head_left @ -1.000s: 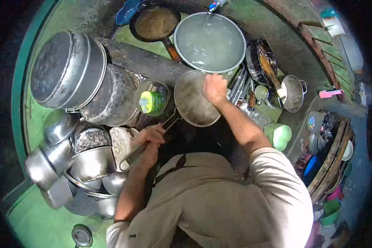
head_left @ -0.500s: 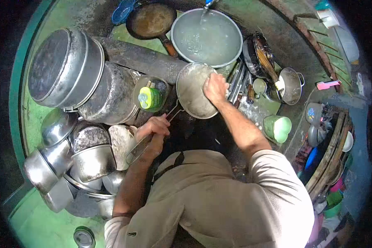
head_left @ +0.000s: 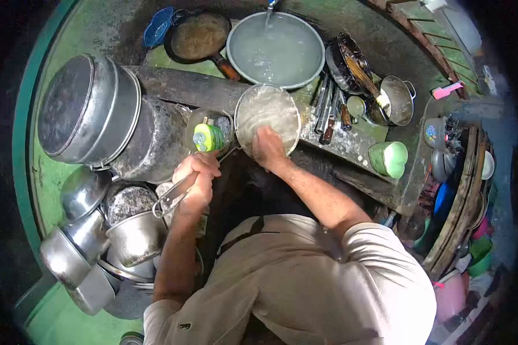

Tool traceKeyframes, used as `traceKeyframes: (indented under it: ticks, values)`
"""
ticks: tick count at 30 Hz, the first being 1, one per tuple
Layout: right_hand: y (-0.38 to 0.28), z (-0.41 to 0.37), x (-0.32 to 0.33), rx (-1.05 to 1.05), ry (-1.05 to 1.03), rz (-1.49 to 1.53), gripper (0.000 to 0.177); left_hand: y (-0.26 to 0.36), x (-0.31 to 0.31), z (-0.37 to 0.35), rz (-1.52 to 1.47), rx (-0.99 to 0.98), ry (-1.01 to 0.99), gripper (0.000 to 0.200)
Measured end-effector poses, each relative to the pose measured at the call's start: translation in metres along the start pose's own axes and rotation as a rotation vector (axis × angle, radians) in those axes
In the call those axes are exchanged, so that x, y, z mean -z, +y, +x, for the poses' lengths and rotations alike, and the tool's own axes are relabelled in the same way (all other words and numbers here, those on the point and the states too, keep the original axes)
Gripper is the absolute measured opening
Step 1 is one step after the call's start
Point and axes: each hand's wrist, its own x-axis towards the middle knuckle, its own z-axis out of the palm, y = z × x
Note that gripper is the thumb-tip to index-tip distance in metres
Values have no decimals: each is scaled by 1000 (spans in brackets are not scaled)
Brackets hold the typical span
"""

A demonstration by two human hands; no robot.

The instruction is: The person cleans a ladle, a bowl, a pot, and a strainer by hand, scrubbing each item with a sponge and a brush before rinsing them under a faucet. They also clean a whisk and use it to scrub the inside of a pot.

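A round, shallow strainer-like pan [head_left: 270,108] with a long wire handle is held out in front of me. My left hand [head_left: 195,175] is wrapped round its handle, whose looped end sticks out below the fist. Inside the pan, near its lower edge, my right hand [head_left: 269,148] presses on the surface with fingers bunched; whatever it may hold is hidden. Just left of the pan, a green bottle [head_left: 208,137] lies in a small tub [head_left: 225,122]. Behind the pan is a wide basin [head_left: 275,49] of cloudy water under a running tap [head_left: 271,7].
Large pots [head_left: 92,109] and a heap of metal bowls [head_left: 135,236] stand at the left. A wok [head_left: 198,37] is beside the basin. Knives [head_left: 327,109], a dark pan [head_left: 342,69], a small pot [head_left: 398,100] and a green cup [head_left: 389,159] are at the right.
My right hand has moved from the pan's right rim down to its lower part. The pan appears more face-on and slightly further left. The view has shifted a little.
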Motion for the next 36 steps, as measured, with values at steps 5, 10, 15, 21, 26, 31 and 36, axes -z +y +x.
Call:
traceKeyframes:
  ticks: [5,10,15,21,26,31,36]
  values:
    - [61,52,47,-157,183,-98,18,-6,9,-7,-75,66,-21,19]
    - [18,105,-10,-125,337,125,19,-18,6,-14,-123,119,51,18]
    - [5,44,11,520,306,138,13,-11,-1,-16,-116,198,147,19]
    - [28,74,-104,110,595,36,51,-13,-22,-21,-112,141,99,21]
    - [73,61,-33,412,14,57,62,-1,-24,-13,0,181,57,22]
    - [-14,38,37,239,-20,260,40,-6,-41,-7,-138,198,115,23]
    - [13,99,61,209,-283,1,44,-3,-36,-7,-131,156,38,21]
